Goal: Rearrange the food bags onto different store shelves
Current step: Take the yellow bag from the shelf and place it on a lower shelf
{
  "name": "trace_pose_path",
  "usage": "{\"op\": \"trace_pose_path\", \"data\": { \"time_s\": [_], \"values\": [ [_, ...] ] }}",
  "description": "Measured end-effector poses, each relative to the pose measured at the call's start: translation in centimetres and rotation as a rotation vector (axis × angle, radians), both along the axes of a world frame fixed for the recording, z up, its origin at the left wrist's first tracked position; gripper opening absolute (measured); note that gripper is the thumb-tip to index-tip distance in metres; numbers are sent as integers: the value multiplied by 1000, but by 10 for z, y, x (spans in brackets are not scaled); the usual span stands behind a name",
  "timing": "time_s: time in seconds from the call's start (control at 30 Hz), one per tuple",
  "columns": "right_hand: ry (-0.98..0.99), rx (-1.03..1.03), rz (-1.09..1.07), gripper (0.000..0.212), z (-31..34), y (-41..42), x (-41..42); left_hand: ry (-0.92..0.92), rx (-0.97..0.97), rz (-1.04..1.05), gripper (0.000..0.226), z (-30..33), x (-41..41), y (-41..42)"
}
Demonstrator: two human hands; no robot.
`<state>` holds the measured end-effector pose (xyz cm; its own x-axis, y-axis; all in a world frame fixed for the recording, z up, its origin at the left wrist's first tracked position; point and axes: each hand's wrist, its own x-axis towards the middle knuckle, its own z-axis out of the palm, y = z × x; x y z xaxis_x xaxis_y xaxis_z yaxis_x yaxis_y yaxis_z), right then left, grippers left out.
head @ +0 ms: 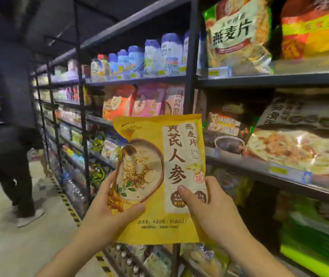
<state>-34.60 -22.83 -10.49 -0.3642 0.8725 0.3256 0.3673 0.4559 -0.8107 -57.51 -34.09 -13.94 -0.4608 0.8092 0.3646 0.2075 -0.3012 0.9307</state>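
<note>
I hold a yellow oatmeal bag (159, 156) upright in front of me with both hands. My left hand (107, 208) grips its lower left side, thumb across the picture of a bowl. My right hand (209, 208) grips its lower right side, thumb on the white label strip. The bag hangs in the aisle, in front of a black shelf post (189, 56). Other food bags lie on the shelves to the right: an oatmeal bag (237, 33) on the top shelf and a flat clear bag (299, 144) on the middle shelf.
Black metal shelving (135, 78) runs along the right of the aisle, packed with bags, white-and-blue containers (159, 54) and bottles low down. A person in dark clothes (13, 156) stands in the aisle at left. Yellow-black hazard tape (67, 202) marks the floor by the shelves.
</note>
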Motion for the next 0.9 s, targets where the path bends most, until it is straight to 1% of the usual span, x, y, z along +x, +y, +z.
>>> {"op": "trace_pose_path", "data": {
  "time_s": [0.07, 0.1, 0.27, 0.37, 0.5, 0.53, 0.6, 0.67, 0.83, 0.9],
  "values": [
    [-17, -1, 49, 59, -7, 1, -31, 3, 1, 39, 89, -7, -26, -6],
    [-25, -2, 68, 59, -11, 3, -45, 2, 4, 59, 88, -11, -37, -7],
    [-49, -7, 117, 65, -34, 25, -109, -28, -17, 106, 100, -34, -93, 7],
    [-36, -10, 92, 62, -47, 49, -140, 1, -39, 85, 103, -43, -127, 31],
    [-1, -21, 41, 66, -52, 84, -179, 67, -73, 16, 111, -42, -173, 76],
    [7, -23, 23, 63, -53, 93, -187, 79, -76, -10, 113, -41, -184, 88],
    [19, -21, -8, 53, -56, 108, -198, 109, -79, -49, 111, -42, -201, 112],
    [20, -29, -46, 47, -59, 121, -211, 134, -70, -105, 104, -47, -220, 135],
    [52, -52, -191, 43, -65, 142, -240, 137, -63, -281, 100, -59, -263, 196],
    [66, -53, -260, 43, -70, 146, -252, 142, -56, -349, 102, -63, -277, 218]
  ]
}}
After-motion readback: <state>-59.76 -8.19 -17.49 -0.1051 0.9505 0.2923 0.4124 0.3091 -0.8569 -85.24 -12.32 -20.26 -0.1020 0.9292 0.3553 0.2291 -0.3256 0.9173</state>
